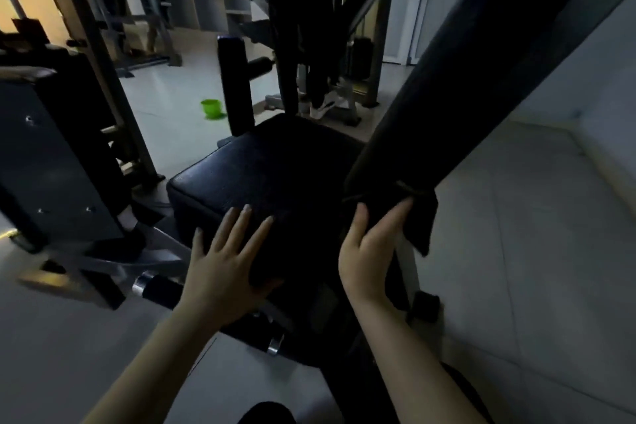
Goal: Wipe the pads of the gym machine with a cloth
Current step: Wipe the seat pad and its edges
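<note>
cloth (418,217): dark, soft, limp, light; draped at back pad (481,79) lower end | right hand (370,251): fingers curled, cloth gripped, best bunched | left hand (227,258): flat, fingers straight, rested on seat pad (268,169) near edge

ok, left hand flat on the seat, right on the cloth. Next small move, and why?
Probably slide the right hand with the dark cloth up the slanted back pad: the cloth already lies against its lower end, and the left hand braces on the seat pad.

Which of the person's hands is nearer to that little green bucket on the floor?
Left. The left hand rests flat on the seat pad, on the green bucket's side. The right hand holds a dark cloth against the long pad, farther away.
</note>
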Tool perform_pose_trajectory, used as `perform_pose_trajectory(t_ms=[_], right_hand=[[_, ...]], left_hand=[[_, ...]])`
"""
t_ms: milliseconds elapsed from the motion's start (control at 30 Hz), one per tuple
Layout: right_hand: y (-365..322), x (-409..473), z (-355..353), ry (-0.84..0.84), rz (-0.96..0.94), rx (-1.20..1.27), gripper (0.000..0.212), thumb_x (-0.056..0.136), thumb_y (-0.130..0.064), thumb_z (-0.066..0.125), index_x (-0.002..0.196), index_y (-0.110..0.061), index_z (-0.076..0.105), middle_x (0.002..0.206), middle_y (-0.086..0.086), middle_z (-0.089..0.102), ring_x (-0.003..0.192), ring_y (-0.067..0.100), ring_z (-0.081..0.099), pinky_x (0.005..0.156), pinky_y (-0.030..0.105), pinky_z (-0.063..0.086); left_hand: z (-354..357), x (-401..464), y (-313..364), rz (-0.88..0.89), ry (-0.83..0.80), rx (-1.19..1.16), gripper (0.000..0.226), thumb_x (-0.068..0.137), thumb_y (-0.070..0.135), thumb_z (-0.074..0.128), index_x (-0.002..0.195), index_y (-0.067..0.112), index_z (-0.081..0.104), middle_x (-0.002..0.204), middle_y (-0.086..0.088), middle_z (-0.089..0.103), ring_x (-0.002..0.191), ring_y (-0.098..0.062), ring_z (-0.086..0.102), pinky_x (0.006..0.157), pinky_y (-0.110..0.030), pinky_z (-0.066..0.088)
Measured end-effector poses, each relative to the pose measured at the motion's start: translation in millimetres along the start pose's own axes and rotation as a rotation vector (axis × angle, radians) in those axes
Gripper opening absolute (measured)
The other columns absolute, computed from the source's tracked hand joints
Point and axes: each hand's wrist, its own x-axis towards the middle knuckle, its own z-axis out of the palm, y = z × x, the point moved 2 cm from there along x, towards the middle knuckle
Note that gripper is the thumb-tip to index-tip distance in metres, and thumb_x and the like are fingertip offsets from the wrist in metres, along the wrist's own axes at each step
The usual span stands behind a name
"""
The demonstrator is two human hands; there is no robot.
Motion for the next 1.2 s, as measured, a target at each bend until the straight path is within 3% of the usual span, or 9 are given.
perform_pose_trajectory(t_ms=[133, 200, 300, 400, 533, 667, 833, 933, 1200], right_hand=[[4, -49, -5, -0.152, 0.137, -0.03, 0.049, 0.1, -0.021, 0.039, 0.142, -0.022, 0.016, 0.144, -0.004, 0.032, 0.135, -0.003, 0.028, 0.105, 0.003, 0.022], [-2, -75, 0, -0.327, 0.028, -0.03, 0.042, 0.099, -0.018, 0.042, 0.136, -0.033, 0.032, 0.135, -0.013, 0.041, 0.13, -0.016, 0.029, 0.102, 0.001, 0.024], [-1, -81, 23, -0.565, -0.229, -0.342, 0.044, 0.098, -0.04, 0.036, 0.139, -0.024, 0.041, 0.144, 0.0, 0.041, 0.139, 0.01, 0.026, 0.114, 0.026, 0.02], [-1, -50, 46, -0.627, -0.438, -0.632, 0.053, 0.093, -0.049, 0.041, 0.136, -0.018, 0.048, 0.135, 0.009, 0.052, 0.126, 0.025, 0.046, 0.112, 0.042, 0.029], [2, -31, 61, -0.65, -0.579, -0.706, 0.066, 0.085, -0.06, 0.052, 0.135, -0.017, 0.05, 0.128, 0.008, 0.059, 0.118, 0.025, 0.056, 0.106, 0.049, 0.037], [3, -38, 60, -0.469, -0.326, -0.55, 0.077, 0.08, -0.07, 0.049, 0.135, -0.017, 0.049, 0.131, 0.001, 0.057, 0.125, 0.019, 0.05, 0.107, 0.053, 0.033], [-3, -51, 57, -0.183, 0.462, -0.053, 0.078, 0.08, -0.054, 0.063, 0.144, -0.031, 0.024, 0.155, -0.003, 0.019, 0.141, 0.012, 0.021, 0.108, 0.032, 0.031], [-1, -50, 56, -0.129, 0.739, 0.097, 0.083, 0.08, -0.052, 0.065, 0.145, -0.04, 0.015, 0.155, -0.007, 0.019, 0.14, 0.016, 0.026, 0.11, 0.039, 0.033], [1, -43, 63, -0.125, 0.787, 0.078, 0.08, 0.081, -0.049, 0.065, 0.145, -0.04, 0.017, 0.154, -0.008, 0.022, 0.138, 0.017, 0.03, 0.108, 0.037, 0.035]], left_hand=[[15, -5, -6, 0.037, 0.07, -0.078, 0.088, 0.076, 0.067, 0.046, 0.15, 0.027, 0.018, 0.156, -0.011, 0.023, 0.145, -0.031, 0.014, 0.111, -0.058, 0.026], [19, -4, -7, 0.048, 0.102, -0.158, 0.094, 0.074, 0.05, 0.067, 0.149, 0.024, 0.018, 0.156, -0.011, 0.022, 0.145, -0.03, 0.012, 0.112, -0.055, 0.025], [17, -4, -23, 0.059, 0.156, -0.213, 0.1, 0.061, 0.03, 0.082, 0.146, 0.019, 0.031, 0.155, -0.014, 0.025, 0.144, -0.033, 0.016, 0.112, -0.055, 0.026], [0, 11, -67, -0.258, 0.304, -0.417, 0.065, 0.082, 0.03, 0.068, 0.14, 0.017, 0.042, 0.152, -0.019, 0.029, 0.14, -0.039, 0.025, 0.109, -0.055, 0.031], [5, 58, -118, -0.682, 0.096, -0.927, 0.068, 0.092, 0.055, 0.044, 0.147, 0.022, 0.02, 0.148, -0.014, 0.037, 0.134, -0.033, 0.038, 0.107, -0.041, 0.03], [15, 64, -107, -0.881, 0.088, -0.714, 0.065, 0.09, 0.066, 0.031, 0.141, 0.026, 0.024, 0.131, -0.022, 0.054, 0.119, -0.046, 0.048, 0.098, -0.044, 0.034], [12, 63, -105, -0.861, 0.136, -0.676, 0.055, 0.095, 0.056, 0.029, 0.137, 0.02, 0.029, 0.127, -0.024, 0.056, 0.114, -0.046, 0.051, 0.095, -0.044, 0.033], [12, 66, -106, -0.841, 0.17, -0.666, 0.052, 0.096, 0.054, 0.029, 0.134, 0.018, 0.031, 0.125, -0.023, 0.058, 0.113, -0.043, 0.053, 0.095, -0.045, 0.033], [15, 68, -115, -0.898, 0.224, -0.816, 0.047, 0.094, 0.057, 0.033, 0.13, 0.026, 0.038, 0.126, -0.009, 0.06, 0.114, -0.036, 0.055, 0.094, -0.041, 0.035]])
